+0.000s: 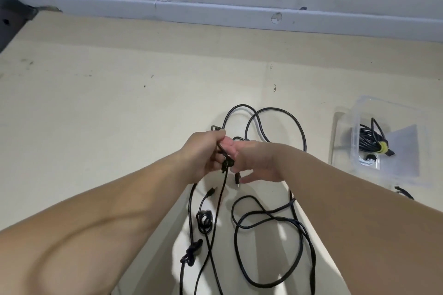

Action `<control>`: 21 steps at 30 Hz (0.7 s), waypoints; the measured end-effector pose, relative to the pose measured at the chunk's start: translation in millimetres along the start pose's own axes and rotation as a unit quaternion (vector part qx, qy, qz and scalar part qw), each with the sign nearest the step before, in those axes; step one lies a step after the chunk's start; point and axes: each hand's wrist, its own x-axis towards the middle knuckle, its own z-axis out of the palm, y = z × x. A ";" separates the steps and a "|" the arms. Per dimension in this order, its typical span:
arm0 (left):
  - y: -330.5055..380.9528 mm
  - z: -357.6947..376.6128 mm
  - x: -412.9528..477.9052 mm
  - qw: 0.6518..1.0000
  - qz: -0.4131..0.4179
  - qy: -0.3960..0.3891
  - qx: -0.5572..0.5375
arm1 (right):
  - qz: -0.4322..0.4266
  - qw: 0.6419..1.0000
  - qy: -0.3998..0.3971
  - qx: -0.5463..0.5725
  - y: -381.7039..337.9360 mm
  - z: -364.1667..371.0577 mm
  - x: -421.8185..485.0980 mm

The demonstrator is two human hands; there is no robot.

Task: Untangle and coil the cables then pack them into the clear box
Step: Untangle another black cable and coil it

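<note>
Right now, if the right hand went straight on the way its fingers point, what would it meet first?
Likely the black cable in the grip of the left hand, then that hand itself. The right hand looks almost against it; depth unclear.

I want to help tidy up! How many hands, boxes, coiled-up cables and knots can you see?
Hands: 2, the left hand and the right hand
Clear box: 1
Coiled black cable inside the box: 1
Knots in the loose black cables: 2
Total: 6
</note>
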 end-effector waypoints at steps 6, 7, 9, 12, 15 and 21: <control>40.6 -2.0 -56.5 0.998 0.054 0.016 -0.020 | -0.009 0.998 -0.008 0.063 -39.3 12.1 -33.3; 46.5 -4.5 -68.1 0.997 0.064 0.030 0.019 | -0.015 0.995 0.007 0.103 -44.1 14.5 -40.9; 55.2 -11.7 -92.8 0.989 0.078 0.055 0.109 | -0.035 0.980 0.043 0.190 -53.2 20.3 -58.5; 60.0 -22.1 -130.8 0.969 0.103 0.079 0.209 | -0.049 0.969 0.102 0.220 -62.7 33.4 -93.9; 65.5 -22.3 -169.1 0.942 0.186 0.106 0.259 | -0.055 0.970 0.144 0.188 -69.4 49.2 -129.4; 71.1 -13.3 -253.7 0.856 0.320 0.116 0.389 | -0.071 0.985 0.147 0.049 -90.2 74.8 -210.1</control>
